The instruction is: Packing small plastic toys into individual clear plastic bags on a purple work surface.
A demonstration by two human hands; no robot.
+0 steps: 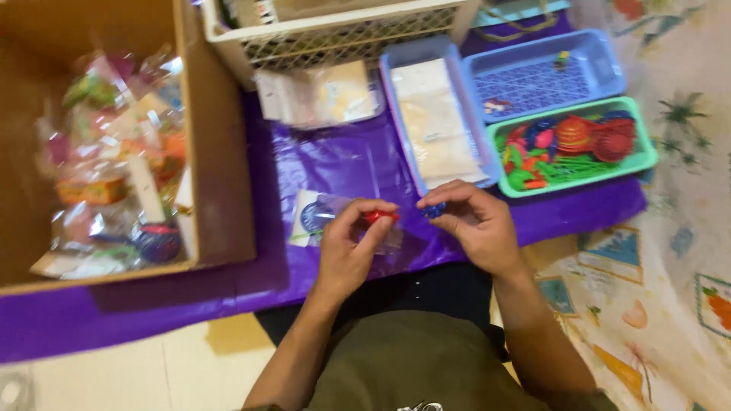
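The left hand [346,247] pinches a small red plastic piece [378,216] between closed fingers, and the right hand [476,224] grips a small blue piece [434,210] the same way; the two pieces sit near each other above a purple sheet [343,164]. Just beneath the left hand lies a clear bag [320,217] with a blue disc inside. Beyond the hands stand a green tray [647,156] of red, blue and green plastic parts, a blue tray [609,68], and another blue tray [396,114] with white packets. A cardboard box [225,190] full of wrapped packets sits to the left
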